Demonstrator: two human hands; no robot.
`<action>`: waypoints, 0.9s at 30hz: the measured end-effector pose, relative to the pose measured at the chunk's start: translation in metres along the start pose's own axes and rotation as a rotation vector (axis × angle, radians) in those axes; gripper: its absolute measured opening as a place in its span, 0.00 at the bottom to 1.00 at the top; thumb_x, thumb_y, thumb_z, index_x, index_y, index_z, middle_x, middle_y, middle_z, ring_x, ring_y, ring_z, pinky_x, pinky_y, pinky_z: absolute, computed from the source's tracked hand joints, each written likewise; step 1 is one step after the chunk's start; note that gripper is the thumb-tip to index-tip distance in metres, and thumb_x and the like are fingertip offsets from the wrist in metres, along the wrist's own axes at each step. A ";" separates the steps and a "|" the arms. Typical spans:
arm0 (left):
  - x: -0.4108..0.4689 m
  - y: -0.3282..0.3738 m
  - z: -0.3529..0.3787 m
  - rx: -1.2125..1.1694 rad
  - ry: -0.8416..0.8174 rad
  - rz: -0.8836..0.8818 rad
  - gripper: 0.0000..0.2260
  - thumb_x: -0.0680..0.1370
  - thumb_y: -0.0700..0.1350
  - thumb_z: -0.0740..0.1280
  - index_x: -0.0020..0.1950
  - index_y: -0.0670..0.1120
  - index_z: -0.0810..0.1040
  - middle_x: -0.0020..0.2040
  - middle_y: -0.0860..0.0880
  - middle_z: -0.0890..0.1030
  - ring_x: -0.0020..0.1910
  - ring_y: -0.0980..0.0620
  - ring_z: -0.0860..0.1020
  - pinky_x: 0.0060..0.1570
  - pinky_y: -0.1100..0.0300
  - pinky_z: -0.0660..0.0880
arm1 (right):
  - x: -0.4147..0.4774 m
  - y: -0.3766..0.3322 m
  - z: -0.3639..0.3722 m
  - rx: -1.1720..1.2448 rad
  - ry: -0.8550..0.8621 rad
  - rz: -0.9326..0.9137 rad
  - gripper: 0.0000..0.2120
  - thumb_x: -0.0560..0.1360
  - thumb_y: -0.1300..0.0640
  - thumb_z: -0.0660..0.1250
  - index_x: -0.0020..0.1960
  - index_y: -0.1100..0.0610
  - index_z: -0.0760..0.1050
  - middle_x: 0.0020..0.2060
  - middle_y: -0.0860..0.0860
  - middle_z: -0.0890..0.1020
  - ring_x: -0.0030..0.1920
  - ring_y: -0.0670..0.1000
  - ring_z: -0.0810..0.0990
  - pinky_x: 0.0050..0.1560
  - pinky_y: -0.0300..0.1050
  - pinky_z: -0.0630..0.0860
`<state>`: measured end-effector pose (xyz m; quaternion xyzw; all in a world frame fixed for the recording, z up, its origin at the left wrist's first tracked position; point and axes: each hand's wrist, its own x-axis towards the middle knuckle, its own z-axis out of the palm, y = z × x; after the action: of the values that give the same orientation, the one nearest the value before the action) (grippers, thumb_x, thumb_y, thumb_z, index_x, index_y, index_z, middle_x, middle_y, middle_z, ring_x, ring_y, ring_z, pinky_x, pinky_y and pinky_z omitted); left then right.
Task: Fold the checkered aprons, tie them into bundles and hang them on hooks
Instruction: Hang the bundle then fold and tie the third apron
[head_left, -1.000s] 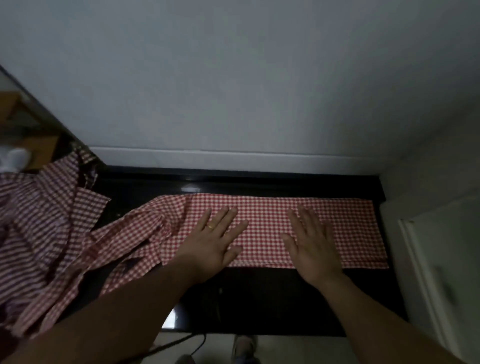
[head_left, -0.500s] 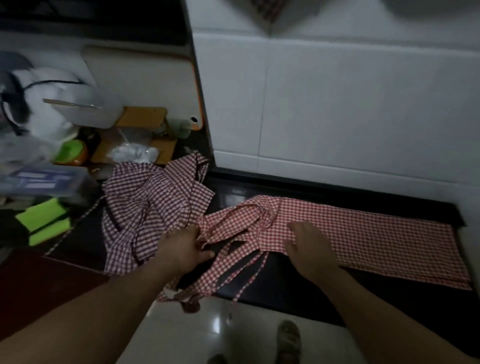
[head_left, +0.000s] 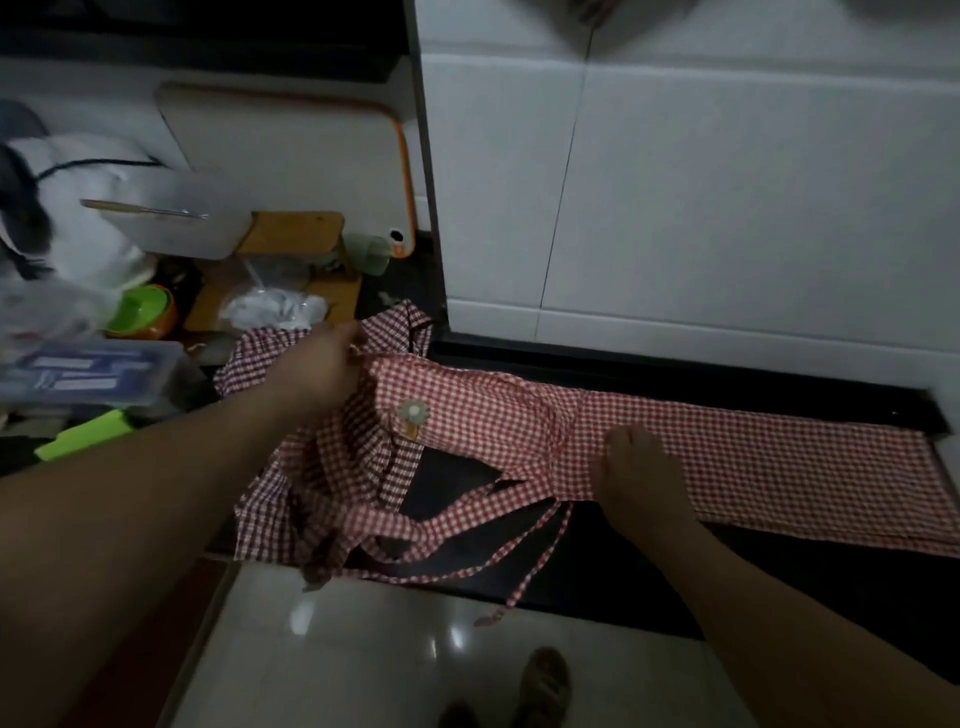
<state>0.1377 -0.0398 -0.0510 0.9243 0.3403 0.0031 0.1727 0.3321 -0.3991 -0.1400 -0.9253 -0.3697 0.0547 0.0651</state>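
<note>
A red-and-white checkered apron (head_left: 753, 457) lies folded into a long strip along the black counter (head_left: 649, 577). Its bib end, with a small round patch (head_left: 413, 415), is stretched out to the left. My left hand (head_left: 317, 369) pinches the bib's top edge and holds it up. My right hand (head_left: 639, 478) grips the strip's near edge at its middle, fingers curled. Long checkered ties (head_left: 524, 551) dangle over the counter's front edge. A second crumpled checkered apron (head_left: 311, 493) lies under and behind my left arm.
White tiled wall (head_left: 727, 208) rises behind the counter. At the left stand a cutting board (head_left: 291, 156), a green bowl (head_left: 140, 312), a plastic box (head_left: 88, 369) and a plastic bag (head_left: 270, 306). Glossy floor (head_left: 389, 649) and my sandalled foot (head_left: 540, 686) lie below.
Both hands lay flat on the folded strip a second ago. My left hand then took the bib end and pulled it up and left; my right hand curled onto the strip's edge.
</note>
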 end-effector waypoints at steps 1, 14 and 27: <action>0.004 -0.002 0.004 0.023 -0.050 -0.030 0.11 0.81 0.51 0.67 0.62 0.49 0.77 0.58 0.41 0.82 0.53 0.40 0.81 0.52 0.50 0.77 | 0.007 -0.011 -0.001 0.069 0.079 -0.025 0.17 0.80 0.49 0.58 0.63 0.57 0.73 0.59 0.56 0.78 0.55 0.56 0.78 0.53 0.54 0.78; 0.002 -0.036 -0.003 -0.419 -0.104 -0.596 0.14 0.81 0.44 0.70 0.61 0.36 0.82 0.60 0.34 0.83 0.57 0.36 0.81 0.58 0.48 0.78 | 0.039 -0.059 0.019 0.178 -0.086 -0.278 0.24 0.81 0.40 0.61 0.72 0.50 0.72 0.69 0.51 0.76 0.68 0.52 0.73 0.71 0.56 0.70; 0.011 -0.066 -0.026 -1.114 -0.481 -0.730 0.08 0.82 0.33 0.63 0.51 0.40 0.81 0.50 0.41 0.85 0.40 0.47 0.84 0.43 0.54 0.78 | 0.032 -0.157 0.017 0.342 -0.572 -0.357 0.18 0.78 0.43 0.66 0.61 0.53 0.82 0.59 0.52 0.84 0.58 0.54 0.81 0.60 0.47 0.75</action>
<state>0.1013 0.0221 -0.0486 0.5004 0.5288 -0.0854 0.6803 0.2465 -0.2630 -0.1337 -0.7694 -0.5137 0.3597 0.1214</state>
